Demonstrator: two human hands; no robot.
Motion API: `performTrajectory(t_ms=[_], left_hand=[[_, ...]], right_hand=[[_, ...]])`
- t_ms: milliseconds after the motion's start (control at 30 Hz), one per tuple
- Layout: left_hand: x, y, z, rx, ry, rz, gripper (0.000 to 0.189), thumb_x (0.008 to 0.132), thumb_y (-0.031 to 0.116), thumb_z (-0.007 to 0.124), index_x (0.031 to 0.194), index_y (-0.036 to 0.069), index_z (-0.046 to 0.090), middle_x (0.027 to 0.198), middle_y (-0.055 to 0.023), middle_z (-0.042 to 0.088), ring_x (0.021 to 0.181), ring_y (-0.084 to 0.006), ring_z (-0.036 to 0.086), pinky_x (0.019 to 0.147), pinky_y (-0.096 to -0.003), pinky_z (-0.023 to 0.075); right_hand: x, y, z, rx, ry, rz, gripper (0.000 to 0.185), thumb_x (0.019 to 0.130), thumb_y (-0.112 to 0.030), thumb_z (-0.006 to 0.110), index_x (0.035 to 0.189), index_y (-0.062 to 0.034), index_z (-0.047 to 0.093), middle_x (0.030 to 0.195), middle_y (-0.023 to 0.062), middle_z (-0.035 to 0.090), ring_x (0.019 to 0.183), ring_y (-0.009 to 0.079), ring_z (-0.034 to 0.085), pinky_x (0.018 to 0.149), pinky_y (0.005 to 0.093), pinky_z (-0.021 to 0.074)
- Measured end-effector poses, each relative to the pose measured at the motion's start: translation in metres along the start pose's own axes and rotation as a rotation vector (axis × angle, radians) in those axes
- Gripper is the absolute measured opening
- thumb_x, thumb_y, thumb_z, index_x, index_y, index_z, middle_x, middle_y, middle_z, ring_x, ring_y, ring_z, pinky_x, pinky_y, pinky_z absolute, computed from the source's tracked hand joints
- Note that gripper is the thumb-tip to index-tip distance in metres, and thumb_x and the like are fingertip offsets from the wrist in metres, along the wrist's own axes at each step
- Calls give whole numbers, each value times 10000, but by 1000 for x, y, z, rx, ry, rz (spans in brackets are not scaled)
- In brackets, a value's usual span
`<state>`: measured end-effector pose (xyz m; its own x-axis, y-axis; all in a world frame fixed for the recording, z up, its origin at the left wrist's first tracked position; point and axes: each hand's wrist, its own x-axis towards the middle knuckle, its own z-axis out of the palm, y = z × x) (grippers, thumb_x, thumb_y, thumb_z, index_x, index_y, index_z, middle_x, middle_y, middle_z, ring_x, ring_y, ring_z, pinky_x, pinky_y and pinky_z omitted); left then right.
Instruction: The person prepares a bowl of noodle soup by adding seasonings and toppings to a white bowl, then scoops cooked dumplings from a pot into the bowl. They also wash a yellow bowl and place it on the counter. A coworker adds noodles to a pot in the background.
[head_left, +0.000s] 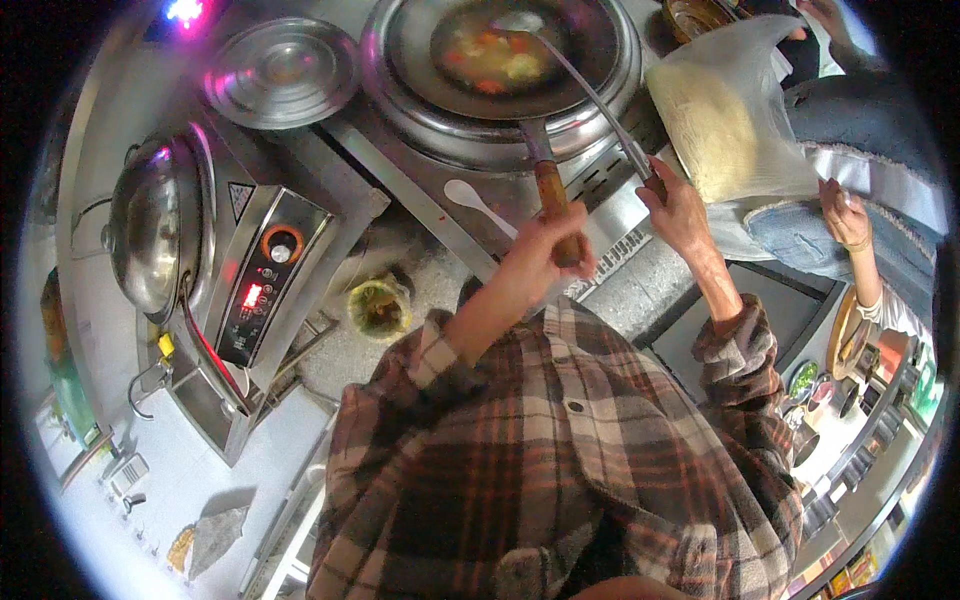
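My left hand (544, 244) is closed around the wooden handle (551, 187) of a dark wok (420, 82), which rests over a round metal ring (465, 146). In my right hand (679, 206) is the dark grip of a long metal ladle (600, 105). Its bowl reaches into the wok, over liquid with pale yellow and red-orange food pieces (499, 64). A white spoon (469, 196) lies on the steel worktop, just left of the wok handle.
A round metal lid (289, 71) lies left of the wok. Farther left stands a lidded pan (154, 225) beside a control panel (274, 262) with a lit display. On the right, another person's hand (847, 214) is near a translucent bag (712, 120). A bucket (379, 307) stands below.
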<state>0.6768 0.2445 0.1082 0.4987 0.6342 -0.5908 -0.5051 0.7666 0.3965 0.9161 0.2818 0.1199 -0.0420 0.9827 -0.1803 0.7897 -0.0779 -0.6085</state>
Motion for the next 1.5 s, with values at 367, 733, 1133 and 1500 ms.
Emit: performTrajectory(t_ms=[367, 733, 1133, 1500], left_hand=[[-93, 4, -40, 142, 127, 20, 486, 997, 291, 502, 1427, 92, 394, 903, -107, 625, 843, -273, 668, 715, -404, 570], [-153, -13, -84, -42, 258, 119, 385, 982, 245, 520, 1311, 45, 520, 901, -80, 644, 855, -228, 640, 719, -389, 557], [-159, -18, -67, -390, 209, 265, 252, 975, 178, 544, 1186, 54, 606, 891, -63, 653, 811, -199, 644, 725, -343, 552], [-290, 21, 3, 490, 321, 817, 221, 964, 174, 552, 1113, 17, 596, 885, -97, 642, 745, -183, 635, 669, -319, 536]], right_hand=[[0, -13, 4, -86, -59, -105, 775, 800, -218, 716, 1451, -85, 316, 876, 171, 693, 835, 396, 662, 714, 487, 512], [-29, -22, -15, -15, 293, -231, 602, 847, -218, 690, 1379, -69, 450, 1028, 174, 669, 873, 342, 677, 782, 421, 527], [-149, -73, 12, 826, 52, -107, 172, 957, -49, 531, 1011, 51, 661, 882, 105, 648, 604, 139, 621, 526, 252, 492], [-146, -129, 52, 767, -358, -385, 195, 964, -97, 539, 1004, 45, 667, 844, 90, 647, 603, 109, 580, 561, 257, 482]])
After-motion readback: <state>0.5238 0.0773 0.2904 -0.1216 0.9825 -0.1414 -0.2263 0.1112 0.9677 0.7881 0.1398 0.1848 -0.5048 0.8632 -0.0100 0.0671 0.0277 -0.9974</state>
